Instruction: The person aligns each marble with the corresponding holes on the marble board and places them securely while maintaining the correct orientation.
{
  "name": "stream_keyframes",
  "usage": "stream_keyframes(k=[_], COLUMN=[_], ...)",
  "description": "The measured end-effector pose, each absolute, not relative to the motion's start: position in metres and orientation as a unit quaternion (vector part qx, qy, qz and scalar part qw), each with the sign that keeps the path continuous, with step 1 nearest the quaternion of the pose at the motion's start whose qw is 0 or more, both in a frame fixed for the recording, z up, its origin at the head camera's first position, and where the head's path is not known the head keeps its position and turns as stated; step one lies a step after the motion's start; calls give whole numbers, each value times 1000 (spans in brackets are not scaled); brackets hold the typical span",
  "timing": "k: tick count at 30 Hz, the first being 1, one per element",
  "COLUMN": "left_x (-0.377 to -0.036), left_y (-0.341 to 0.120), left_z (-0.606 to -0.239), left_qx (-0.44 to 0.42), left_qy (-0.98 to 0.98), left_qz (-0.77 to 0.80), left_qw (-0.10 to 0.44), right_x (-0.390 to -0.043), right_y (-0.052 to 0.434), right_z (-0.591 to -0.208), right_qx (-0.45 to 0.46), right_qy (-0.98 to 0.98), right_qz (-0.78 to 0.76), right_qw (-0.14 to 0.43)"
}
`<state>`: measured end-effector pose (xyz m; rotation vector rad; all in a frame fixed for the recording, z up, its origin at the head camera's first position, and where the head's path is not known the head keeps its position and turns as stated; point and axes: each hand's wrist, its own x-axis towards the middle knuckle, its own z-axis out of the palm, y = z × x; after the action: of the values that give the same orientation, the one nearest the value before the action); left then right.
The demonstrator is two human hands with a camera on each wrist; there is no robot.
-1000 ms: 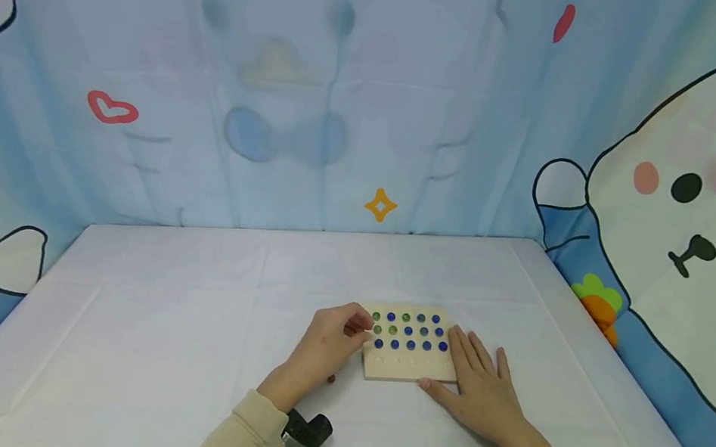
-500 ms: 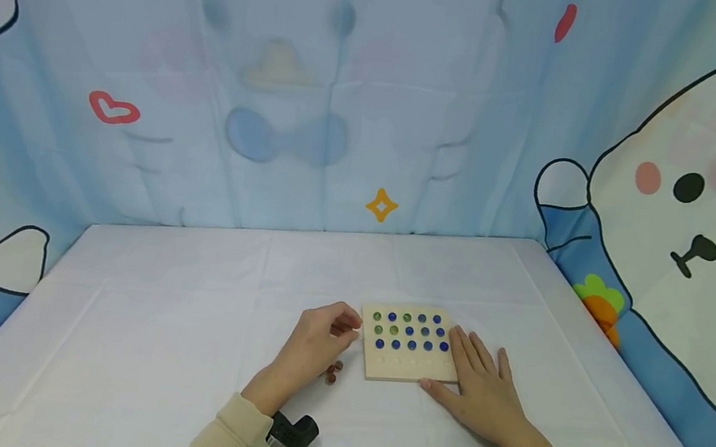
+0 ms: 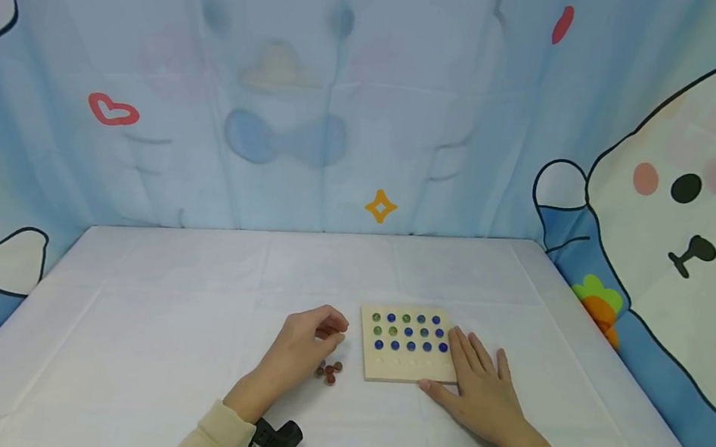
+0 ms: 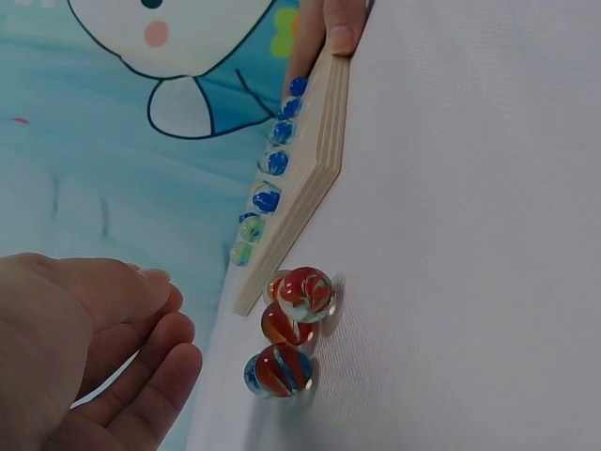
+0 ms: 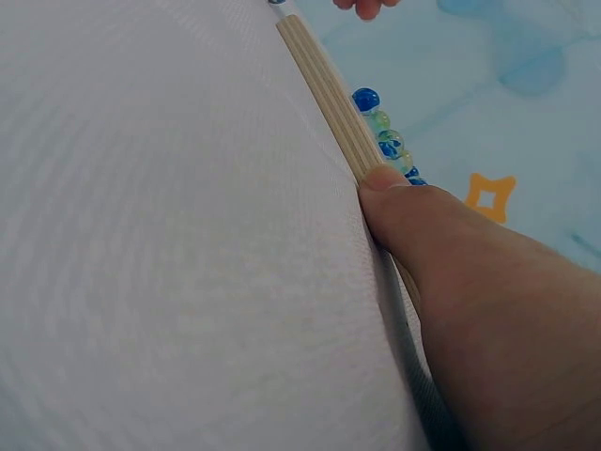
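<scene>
A pale wooden board [image 3: 409, 373] lies on the table with several blue and green marbles [image 3: 411, 345] seated in its three farther rows; the nearest row shows bare hollows. My right hand [image 3: 483, 395] lies beside it, straight fingers at its right edge and thumb touching the near edge. To the left of the board, my left hand [image 3: 302, 345] hovers with loosely bent fingers, and I see nothing between them. Several reddish marbles [image 4: 285, 368] sit clustered on the cloth beside that hand, some of them streaked with blue or green. The left fingertips stay apart from them.
A white cloth [image 3: 143, 331] covers the table. Behind it hangs a light blue printed curtain [image 3: 280, 190]. Each wrist wears a black camera mount, such as the left mount [image 3: 277, 437] just above the cloth.
My left hand has drawn back leftward from the board's left edge, and more of the reddish marbles have come into sight beside it. The right hand and board have stayed put.
</scene>
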<state>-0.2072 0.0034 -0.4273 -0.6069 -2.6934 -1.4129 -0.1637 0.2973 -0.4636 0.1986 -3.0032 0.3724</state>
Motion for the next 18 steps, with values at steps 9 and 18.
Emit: stream_keyframes(k=[9,18], left_x=[-203,-199], left_y=[-9,-20], left_z=[-433,-440], left_qx=[-197,-199], left_qy=[-875,-876], left_qz=[-440,-438], left_qw=[32,35], right_x=[-163,-163], right_y=[297,297], right_z=[-463,-462], right_qx=[67,64], right_qy=[-989,-990], right_qz=[122,117], right_qw=[56,54])
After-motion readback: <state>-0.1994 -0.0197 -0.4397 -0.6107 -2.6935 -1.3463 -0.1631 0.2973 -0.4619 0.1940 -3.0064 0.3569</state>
